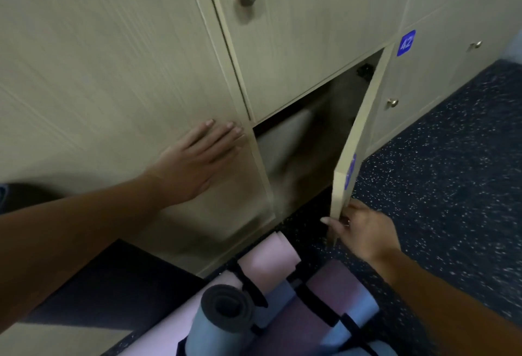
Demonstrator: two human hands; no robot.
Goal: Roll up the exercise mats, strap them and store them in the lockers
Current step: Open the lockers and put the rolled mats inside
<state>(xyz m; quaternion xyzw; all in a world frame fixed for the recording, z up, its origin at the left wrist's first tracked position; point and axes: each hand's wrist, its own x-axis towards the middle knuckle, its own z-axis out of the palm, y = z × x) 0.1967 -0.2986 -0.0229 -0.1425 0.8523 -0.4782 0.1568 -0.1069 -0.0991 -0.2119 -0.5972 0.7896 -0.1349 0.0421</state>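
Rolled, strapped mats [271,307] on the dark speckled floor [452,172], just in front of the open locker [308,141], below and between both hands. Long axes pointing roughly toward the locker mouth, the near ends toward the person, the far ends close to the opening; a pale pink roll [268,259] the nearest to it, a blue-grey roll [223,316] with a dark core beside, a purple one [333,296] on the right. Black straps [248,285] around the rolls.

Left hand [197,163] flat, fingers straight and spread, resting on the closed door panel [113,87] just left of the opening; nothing gripped. Right hand [358,228] curled round the lower corner of the open locker door [350,158], thumb on one face, fingers behind, holding the door swung outward.

Probably the storing step in hand: the locker open, no mat inside yet as far as visible, interior blurred. Right hand slightly nearer to the purple roll, but busy with the door; the left hand free for lifting.
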